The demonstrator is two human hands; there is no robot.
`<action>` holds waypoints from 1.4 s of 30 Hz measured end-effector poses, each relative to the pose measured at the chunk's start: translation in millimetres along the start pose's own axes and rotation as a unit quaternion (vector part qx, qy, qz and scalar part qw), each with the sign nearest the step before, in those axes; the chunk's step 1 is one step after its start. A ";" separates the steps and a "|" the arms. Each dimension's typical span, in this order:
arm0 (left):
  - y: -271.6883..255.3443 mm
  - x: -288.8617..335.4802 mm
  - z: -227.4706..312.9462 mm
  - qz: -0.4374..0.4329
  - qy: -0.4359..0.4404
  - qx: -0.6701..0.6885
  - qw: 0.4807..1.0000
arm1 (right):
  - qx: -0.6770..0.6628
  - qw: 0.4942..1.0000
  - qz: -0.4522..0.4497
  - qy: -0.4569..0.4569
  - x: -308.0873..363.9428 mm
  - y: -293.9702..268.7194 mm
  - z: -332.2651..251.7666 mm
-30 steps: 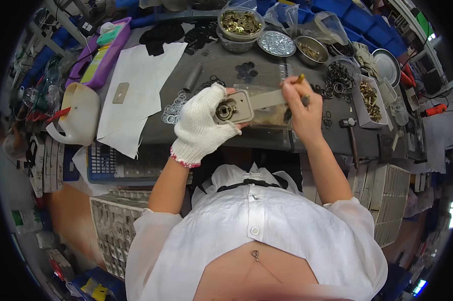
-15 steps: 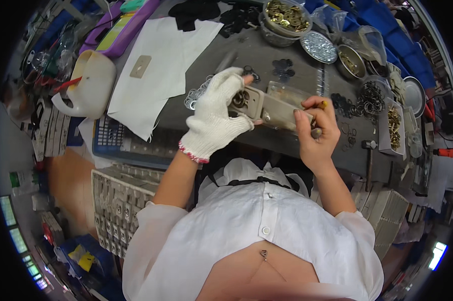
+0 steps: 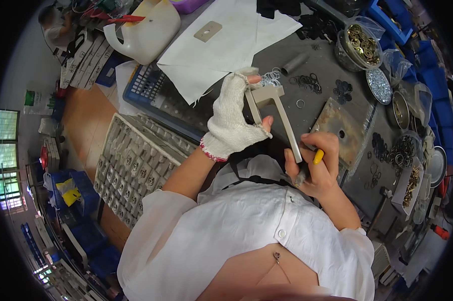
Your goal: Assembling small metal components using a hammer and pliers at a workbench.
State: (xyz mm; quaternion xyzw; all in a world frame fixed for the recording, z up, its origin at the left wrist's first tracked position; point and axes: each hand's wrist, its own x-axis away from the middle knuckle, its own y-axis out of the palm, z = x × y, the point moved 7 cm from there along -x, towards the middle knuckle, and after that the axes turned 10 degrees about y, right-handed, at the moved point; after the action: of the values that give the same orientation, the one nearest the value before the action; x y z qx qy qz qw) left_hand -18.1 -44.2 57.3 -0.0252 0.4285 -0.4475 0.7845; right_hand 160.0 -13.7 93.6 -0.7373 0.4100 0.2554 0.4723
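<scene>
My left hand (image 3: 230, 114), in a white knit glove with bare fingertips, is closed around the plate end of a pale beige door handle (image 3: 286, 124). The handle is turned on edge, and its long lever slants down toward my right hand (image 3: 322, 174). That bare hand is closed on a small tool with a yellow end (image 3: 318, 157); a dark grey part of it shows below the fingers, and its kind is unclear. My right thumb is at the lever's free end. Loose rings (image 3: 300, 104) lie on the dark bench beyond the handle.
A stained metal plate (image 3: 334, 128) lies right of the handle. Bowls of brass parts (image 3: 363, 45) and silver bits (image 3: 379, 85) stand farther right, near a hammer (image 3: 385, 192). White sheets (image 3: 211, 50), a jug (image 3: 153, 32), a blue basket (image 3: 136, 95) and a rack of parts (image 3: 131, 165) are leftward.
The door handle has turned from showing its hollow underside to standing on edge, its lever slanting toward me. My right hand has lowered. The whole view has swung, shifting the bench rightward.
</scene>
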 end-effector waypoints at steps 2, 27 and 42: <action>3.9 0.8 -0.7 -0.008 -0.023 0.012 1.000 | -0.021 0.998 -0.007 0.051 6.5 -0.7 6.2; -374.6 325.2 -82.2 0.173 -0.614 -0.434 0.636 | -0.103 0.939 -0.233 0.232 8.5 58.6 8.4; -341.4 323.7 -182.5 -0.005 -0.591 -0.490 0.641 | 0.033 0.906 -0.212 0.365 33.3 40.1 22.5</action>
State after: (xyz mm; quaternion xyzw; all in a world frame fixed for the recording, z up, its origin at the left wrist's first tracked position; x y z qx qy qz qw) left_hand -302.1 -420.0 -123.9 -0.6670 0.0299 -0.0663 0.7415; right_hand 144.0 -14.1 39.1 -0.8327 0.3958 -0.1514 0.3565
